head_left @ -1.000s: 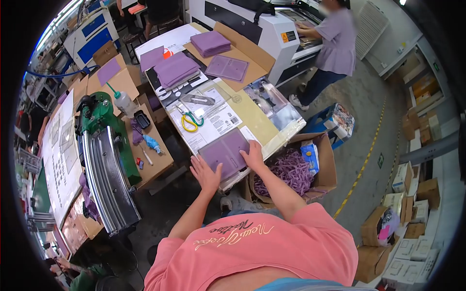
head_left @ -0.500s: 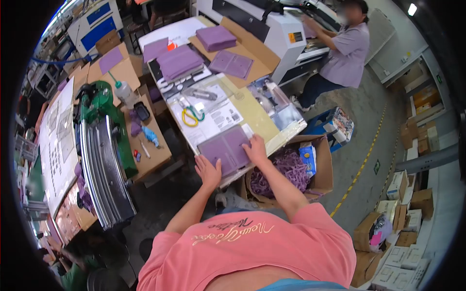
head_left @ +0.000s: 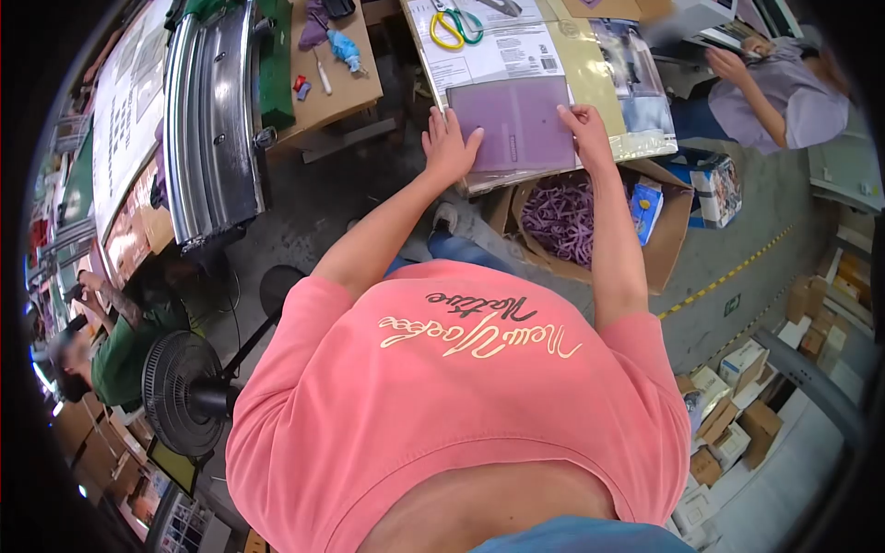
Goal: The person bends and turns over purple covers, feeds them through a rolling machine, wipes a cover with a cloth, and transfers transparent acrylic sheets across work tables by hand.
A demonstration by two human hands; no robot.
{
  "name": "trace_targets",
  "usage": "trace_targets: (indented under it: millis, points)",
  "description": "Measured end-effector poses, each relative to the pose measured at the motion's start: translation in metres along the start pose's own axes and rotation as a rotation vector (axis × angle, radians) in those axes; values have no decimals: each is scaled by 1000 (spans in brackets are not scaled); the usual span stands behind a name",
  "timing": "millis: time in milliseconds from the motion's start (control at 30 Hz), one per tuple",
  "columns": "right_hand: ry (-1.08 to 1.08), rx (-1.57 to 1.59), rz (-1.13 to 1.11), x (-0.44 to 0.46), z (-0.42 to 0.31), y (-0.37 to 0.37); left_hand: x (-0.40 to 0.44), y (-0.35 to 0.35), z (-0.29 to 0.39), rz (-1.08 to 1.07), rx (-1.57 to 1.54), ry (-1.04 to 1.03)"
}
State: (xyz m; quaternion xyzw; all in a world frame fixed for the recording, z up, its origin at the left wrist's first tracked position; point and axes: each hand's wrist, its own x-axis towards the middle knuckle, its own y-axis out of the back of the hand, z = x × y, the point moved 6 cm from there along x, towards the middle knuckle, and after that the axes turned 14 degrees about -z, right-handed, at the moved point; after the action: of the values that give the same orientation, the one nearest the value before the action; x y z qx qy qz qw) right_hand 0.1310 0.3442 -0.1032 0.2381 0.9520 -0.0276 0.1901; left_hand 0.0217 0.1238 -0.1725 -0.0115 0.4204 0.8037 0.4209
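Observation:
A purple rectangular sheet [head_left: 507, 115] lies at the near edge of the worktable, with a glossy, see-through layer seemingly over it. My left hand [head_left: 449, 147] rests at its left edge, fingers spread and thumb over the sheet. At the right edge, my right hand [head_left: 587, 135] has its thumb over the sheet and its fingers bent beside the edge, apparently pinching it. Just beyond the sheet are printed white papers [head_left: 498, 57] and scissors [head_left: 446, 30] with yellow and green handles.
Below the table's right corner stands a cardboard box [head_left: 668, 240] of purple strips [head_left: 560, 221]. A curved metal machine part [head_left: 214, 120] and a side bench [head_left: 346, 97] with small tools are left. A black fan [head_left: 189, 394] stands behind left. Another person [head_left: 784, 97] works at far right.
My view has tilted down, so the table sits higher in the picture. The sheet now lies squarer to me. My right hand has gone from lying flat to bent fingers at its edge.

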Motion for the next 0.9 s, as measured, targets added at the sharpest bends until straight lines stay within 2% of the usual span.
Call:
trace_targets:
  millis: [67,100,200,267,400,467,500,600,700,800,833,900]
  points:
    - [-54,74,-157,-4,-3,-13,-1,3,0,-55,50,22]
    - [-54,72,-162,-8,-7,-14,-3,8,1,-51,48,26]
    - [7,161,-191,-20,-19,-19,-19,43,-5,269,-330,23]
    - [16,198,-215,-33,-27,-30,-38,70,-5,383,-449,38]
    - [88,244,-190,-64,-70,-56,-81,101,35,-461,-1840,30]
    - [104,247,-148,-77,-88,-76,-100,113,30,-491,-1900,-49]
    - [130,235,-211,-79,-96,-86,-113,124,33,-360,-1901,59]
    - [202,324,-263,-81,-122,-114,-151,165,38,-267,-1817,10]
    - [253,361,-194,-91,-156,-143,-187,207,39,-221,-1625,-21]
    - [366,366,-226,-108,-192,-175,-226,238,39,-222,-1475,-71]
    - [331,401,-126,-113,-195,-185,-240,248,37,-214,-1449,-90]
    - [448,379,-267,-128,-216,-219,-266,270,29,-183,-1404,-138]
